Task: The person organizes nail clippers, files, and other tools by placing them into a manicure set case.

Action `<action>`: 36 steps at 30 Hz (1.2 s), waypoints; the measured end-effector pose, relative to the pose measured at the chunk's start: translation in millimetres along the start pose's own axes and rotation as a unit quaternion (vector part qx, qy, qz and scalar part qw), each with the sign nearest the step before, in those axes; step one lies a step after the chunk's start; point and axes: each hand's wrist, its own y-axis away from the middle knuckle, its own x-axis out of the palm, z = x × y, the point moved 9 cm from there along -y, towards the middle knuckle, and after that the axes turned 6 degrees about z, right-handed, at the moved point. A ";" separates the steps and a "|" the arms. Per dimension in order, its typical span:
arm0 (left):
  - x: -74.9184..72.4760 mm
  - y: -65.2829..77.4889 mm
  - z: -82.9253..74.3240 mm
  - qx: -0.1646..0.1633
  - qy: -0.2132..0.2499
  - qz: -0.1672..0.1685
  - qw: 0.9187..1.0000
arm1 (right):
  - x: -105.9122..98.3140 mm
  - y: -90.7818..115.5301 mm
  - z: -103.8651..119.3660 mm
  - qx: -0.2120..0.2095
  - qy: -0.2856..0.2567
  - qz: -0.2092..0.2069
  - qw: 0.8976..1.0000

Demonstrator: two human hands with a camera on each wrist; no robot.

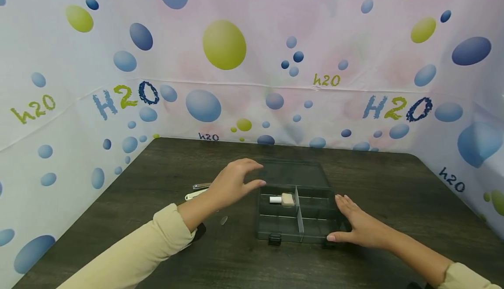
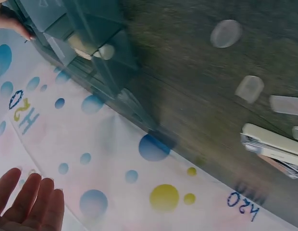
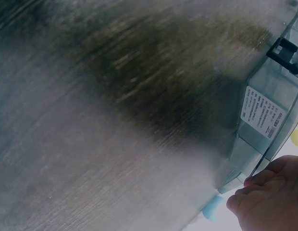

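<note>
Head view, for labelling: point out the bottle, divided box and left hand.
Bottle (image 1: 287,199), head view: beige body.
Divided box (image 1: 299,214), head view: central divider.
Left hand (image 1: 233,184), head view: back of the hand.

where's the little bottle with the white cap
In the head view, the little bottle lies in the far left compartment of the open box, just right of the left hand.

A hand could reach down into the open, see-through grey plastic box, but thin grey walls inside stop sliding across. A small beige bottle with a white cap sits back left. The right hand blocks the right side.
</note>
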 end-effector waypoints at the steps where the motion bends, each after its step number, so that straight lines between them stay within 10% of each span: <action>1: -1.7 3.0 1.9 -0.002 -0.003 -0.005 1.000 | 0.1 0.1 -0.1 0.000 -0.001 0.000 1.000; 36: -10.0 139.9 83.8 -0.117 0.002 -0.069 0.991 | 1.2 -2.3 -0.5 0.001 -0.007 0.017 1.000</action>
